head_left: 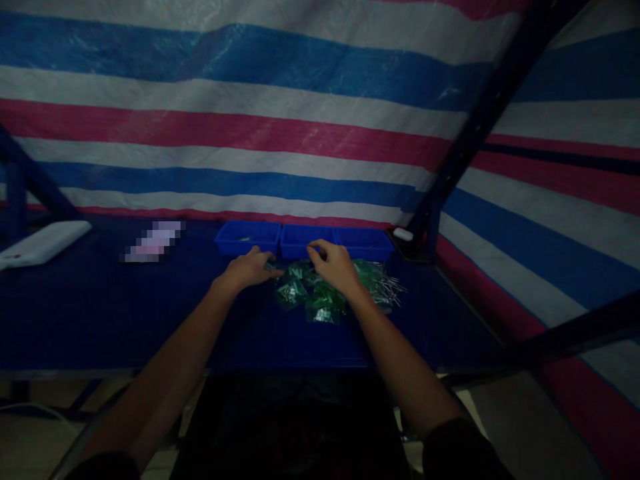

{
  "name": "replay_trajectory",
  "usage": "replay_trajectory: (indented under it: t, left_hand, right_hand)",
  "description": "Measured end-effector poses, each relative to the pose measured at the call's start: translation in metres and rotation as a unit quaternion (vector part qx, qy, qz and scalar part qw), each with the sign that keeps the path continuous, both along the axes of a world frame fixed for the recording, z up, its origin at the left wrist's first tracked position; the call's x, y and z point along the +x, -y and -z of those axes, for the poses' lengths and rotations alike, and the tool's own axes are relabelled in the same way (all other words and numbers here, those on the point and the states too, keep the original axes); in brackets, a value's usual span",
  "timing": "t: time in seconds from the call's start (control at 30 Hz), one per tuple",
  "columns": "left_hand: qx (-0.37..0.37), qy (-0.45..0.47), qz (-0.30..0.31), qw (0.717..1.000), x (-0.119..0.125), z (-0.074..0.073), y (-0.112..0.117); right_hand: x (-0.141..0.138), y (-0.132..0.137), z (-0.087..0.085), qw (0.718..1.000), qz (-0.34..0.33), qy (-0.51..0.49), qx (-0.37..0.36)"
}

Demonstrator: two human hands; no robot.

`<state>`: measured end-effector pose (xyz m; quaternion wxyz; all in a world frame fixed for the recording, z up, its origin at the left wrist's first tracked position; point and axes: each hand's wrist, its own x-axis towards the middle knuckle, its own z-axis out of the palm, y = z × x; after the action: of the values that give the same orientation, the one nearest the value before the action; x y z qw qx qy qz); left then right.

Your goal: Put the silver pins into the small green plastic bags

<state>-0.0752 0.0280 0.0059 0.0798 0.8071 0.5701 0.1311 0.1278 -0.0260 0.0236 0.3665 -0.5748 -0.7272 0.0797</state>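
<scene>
My left hand point(250, 268) hovers at the left side of a pile of small plastic bags, thumb and fingers apart. Something clear shows faintly behind its fingers, too dim to name. My right hand point(334, 265) is over the pile, in front of the middle blue bin point(295, 250). Its thumb and index finger curl together in a pinch, and what lies between them, if anything, is hidden. Clear bags with small shiny metal pieces point(291, 293) lie between the hands, along with another such bag point(323, 315) nearer me. Thin metal rods point(393, 288) stick out to the right of the pile.
A left blue bin point(227, 247) and a right blue bin point(377, 252) flank the middle one. A white case point(403, 234) sits on a dark flat object at the right. A long white object point(47, 242) lies far left on the blue table point(125, 313). Striped sheeting hangs behind.
</scene>
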Motion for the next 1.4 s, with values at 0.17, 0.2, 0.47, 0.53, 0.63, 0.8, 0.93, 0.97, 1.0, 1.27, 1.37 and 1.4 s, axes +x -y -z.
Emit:
replay_trajectory:
  t: [0.17, 0.2, 0.47, 0.53, 0.63, 0.8, 0.93, 0.97, 1.0, 1.27, 1.37, 1.4]
  left_hand:
    - [0.007, 0.036, 0.074, 0.997, 0.006, -0.001, -0.002]
    - [0.011, 0.057, 0.101, 0.993, 0.009, -0.004, 0.000]
    - [0.162, 0.333, 0.152, 0.916, 0.038, -0.017, 0.028]
    - [0.154, 0.343, 0.183, 0.908, 0.042, -0.015, 0.033]
    - [0.108, 0.364, 0.221, 0.898, 0.047, -0.011, 0.035]
    - [-0.003, 0.438, 0.199, 0.877, 0.048, -0.008, 0.028]
    - [-0.117, 0.511, 0.128, 0.842, 0.046, -0.009, 0.021]
    - [-0.149, 0.527, 0.116, 0.829, 0.045, -0.009, 0.020]
    - [-0.177, 0.540, 0.105, 0.816, 0.045, -0.009, 0.019]
    - [0.054, 0.498, 0.058, 0.864, 0.042, -0.009, 0.017]
    - [0.219, 0.452, 0.010, 0.865, 0.033, -0.015, 0.014]
    - [0.256, 0.444, -0.009, 0.859, 0.029, -0.017, 0.012]
  right_hand:
    - [-0.011, 0.006, 0.000, 0.998, -0.055, 0.019, -0.002]
    - [-0.013, 0.007, 0.000, 0.998, -0.060, 0.018, -0.003]
    - [-0.019, 0.008, 0.001, 0.988, -0.068, -0.138, -0.012]
    - [-0.018, 0.006, 0.002, 0.986, -0.066, -0.151, 0.017]
    - [-0.017, 0.006, 0.002, 0.985, -0.034, -0.155, 0.069]
    - [-0.014, 0.005, 0.001, 0.981, 0.005, -0.167, 0.096]
    - [-0.011, 0.002, 0.002, 0.981, 0.006, -0.147, 0.126]
    - [-0.010, 0.001, 0.002, 0.982, -0.003, -0.135, 0.134]
    - [-0.010, 0.001, 0.003, 0.982, -0.012, -0.123, 0.142]
    - [-0.013, 0.002, 0.007, 0.986, -0.013, -0.073, 0.149]
    - [-0.013, 0.002, 0.006, 0.989, 0.008, -0.071, 0.131]
    - [-0.013, 0.001, 0.006, 0.989, 0.012, -0.072, 0.127]
